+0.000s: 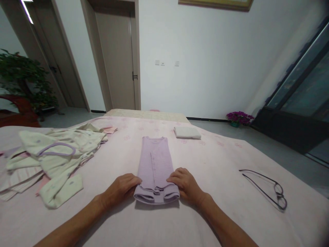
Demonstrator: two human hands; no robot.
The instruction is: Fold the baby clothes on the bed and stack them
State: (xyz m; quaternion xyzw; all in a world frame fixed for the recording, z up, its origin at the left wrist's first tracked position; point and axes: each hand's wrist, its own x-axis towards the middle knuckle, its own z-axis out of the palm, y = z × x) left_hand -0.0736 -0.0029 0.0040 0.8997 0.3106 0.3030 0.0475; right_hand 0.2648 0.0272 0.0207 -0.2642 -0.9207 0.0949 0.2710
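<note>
A lilac buttoned garment (159,164) lies in a narrow strip in front of me, its neckline pointing away. Its near end is turned up in a thick fold, with layered edges showing. My left hand (126,185) grips the left side of that fold, thumb and fingers closed on the cloth. On the opposite side my right hand (185,183) holds the fold's right edge in the same way. The undersides of both hands and some fingertips are hidden.
Pale, loose clothes (61,154) are heaped at the left. A folded whitish cloth (187,132) lies beyond the garment, to the right. Black-framed glasses (279,195) rest at the right on the pink cover (218,168). Purple flowers (239,117) stand on the floor behind.
</note>
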